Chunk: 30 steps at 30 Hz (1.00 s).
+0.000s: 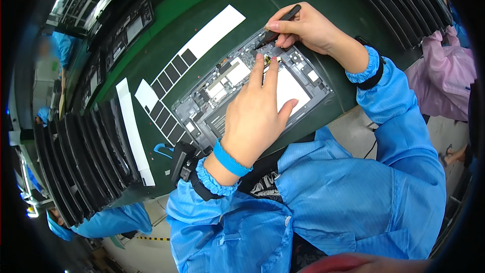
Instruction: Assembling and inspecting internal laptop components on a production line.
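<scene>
An opened laptop base (323, 90) lies at a slant on the green bench, its circuit boards and battery exposed. My left hand (255, 108) rests over its middle, index and middle fingers stretched onto the board and thumb apart. Just beyond those fingertips, my right hand (303, 28) is closed around a slim black hand tool (291, 12). The tool slants down toward the laptop's far edge; its exact kind and tip are hard to make out. A small yellowish part (268, 59) shows by my left fingertips. My left palm hides part of the battery and board.
White sheets with black rectangular pads (173, 73) lie beyond and left of the laptop. Stacked black trays (86, 156) stand at left, more black trays (399, 2) at far right. Other opened laptop parts (129, 33) sit far left. A person in pink (439, 78) is at right.
</scene>
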Tool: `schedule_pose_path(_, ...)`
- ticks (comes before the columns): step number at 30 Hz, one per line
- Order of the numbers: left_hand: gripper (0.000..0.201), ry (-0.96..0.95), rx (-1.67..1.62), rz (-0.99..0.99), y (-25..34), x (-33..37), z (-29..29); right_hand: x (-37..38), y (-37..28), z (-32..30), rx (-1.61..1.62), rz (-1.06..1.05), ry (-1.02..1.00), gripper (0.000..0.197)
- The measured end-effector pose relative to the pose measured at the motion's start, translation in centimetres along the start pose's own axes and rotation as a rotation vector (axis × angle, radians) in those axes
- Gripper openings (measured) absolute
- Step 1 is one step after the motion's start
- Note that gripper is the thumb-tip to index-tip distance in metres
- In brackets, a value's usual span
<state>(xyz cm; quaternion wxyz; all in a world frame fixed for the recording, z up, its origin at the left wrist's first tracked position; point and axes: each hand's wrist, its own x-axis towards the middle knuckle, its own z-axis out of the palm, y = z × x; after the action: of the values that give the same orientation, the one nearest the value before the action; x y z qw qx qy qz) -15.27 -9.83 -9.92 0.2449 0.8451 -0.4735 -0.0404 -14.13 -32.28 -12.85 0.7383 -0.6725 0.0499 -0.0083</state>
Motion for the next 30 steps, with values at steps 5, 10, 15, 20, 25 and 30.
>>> schedule_pose_path(5,0.069,-0.089,0.09,-0.064,0.7,0.7,-0.4,-0.2,-0.2,0.3,-0.001,-0.051,0.02,0.027)
schedule_pose_path(10,0.067,-0.138,0.079,-0.075,0.7,1.0,-1.2,-0.1,-0.7,0.4,0.014,-0.156,0.028,0.034)
schedule_pose_path(15,0.054,0.144,-0.046,-0.117,0.1,-4.8,-4.9,-0.8,-1.8,1.4,-0.177,-0.154,0.351,0.047)
schedule_pose_path(20,0.057,0.337,-0.396,-0.742,-1.3,-14.1,-5.7,-6.9,-2.3,1.5,-0.835,-0.105,0.243,0.032)
schedule_pose_path(25,0.061,0.401,-0.98,-0.623,-0.3,-16.7,-4.1,-7.9,-0.9,3.0,-0.697,-0.08,0.061,0.052)
schedule_pose_path(30,0.056,0.402,-0.944,-0.456,-1.4,-13.1,-7.2,-7.4,-2.0,4.1,0.176,-0.12,0.197,0.056)
